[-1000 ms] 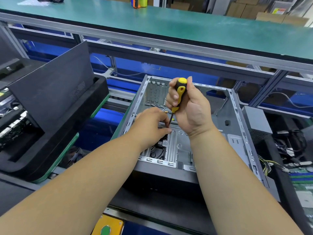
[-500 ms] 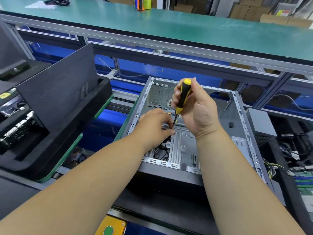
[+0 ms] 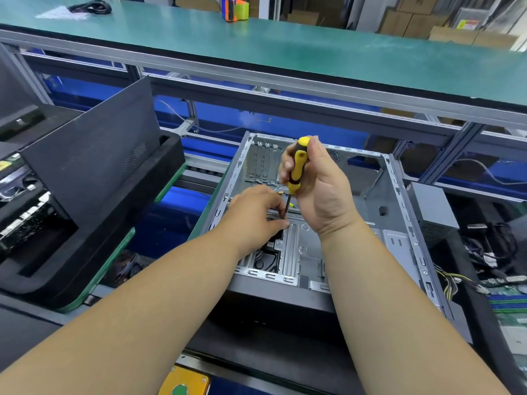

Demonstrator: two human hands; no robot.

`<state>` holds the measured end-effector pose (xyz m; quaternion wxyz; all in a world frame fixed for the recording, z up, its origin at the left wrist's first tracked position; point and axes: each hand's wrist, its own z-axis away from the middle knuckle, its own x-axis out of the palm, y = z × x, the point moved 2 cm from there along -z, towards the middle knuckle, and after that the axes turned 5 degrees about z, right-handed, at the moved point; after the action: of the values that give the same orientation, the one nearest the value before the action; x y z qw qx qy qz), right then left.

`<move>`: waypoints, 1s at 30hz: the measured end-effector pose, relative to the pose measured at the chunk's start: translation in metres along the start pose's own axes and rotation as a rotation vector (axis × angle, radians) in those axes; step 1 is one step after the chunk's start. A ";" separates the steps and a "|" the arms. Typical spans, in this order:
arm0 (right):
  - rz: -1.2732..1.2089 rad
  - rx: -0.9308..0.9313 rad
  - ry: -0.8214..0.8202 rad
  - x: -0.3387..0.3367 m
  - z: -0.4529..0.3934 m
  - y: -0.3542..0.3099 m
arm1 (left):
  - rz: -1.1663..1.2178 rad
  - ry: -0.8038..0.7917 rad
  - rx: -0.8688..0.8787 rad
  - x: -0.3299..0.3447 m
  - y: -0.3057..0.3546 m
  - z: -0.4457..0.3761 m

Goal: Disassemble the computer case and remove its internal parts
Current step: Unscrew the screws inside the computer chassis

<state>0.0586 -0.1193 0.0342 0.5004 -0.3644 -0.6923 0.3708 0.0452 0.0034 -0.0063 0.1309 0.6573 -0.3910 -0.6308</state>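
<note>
green-topped workbench (image 3: 313, 49) on grey aluminium frame (image 3: 256, 81), cardboard boxes (image 3: 405, 21) behind
</note>
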 end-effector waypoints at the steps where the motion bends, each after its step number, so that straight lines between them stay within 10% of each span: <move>1: -0.004 0.007 0.001 0.000 0.000 0.000 | -0.005 -0.001 -0.001 0.000 0.000 0.000; 30: -0.033 0.063 -0.014 -0.002 -0.002 0.000 | -0.011 -0.018 -0.003 0.000 0.001 0.000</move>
<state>0.0608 -0.1209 0.0339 0.5126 -0.3346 -0.6898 0.3866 0.0452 0.0028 -0.0059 0.1251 0.6533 -0.3876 -0.6382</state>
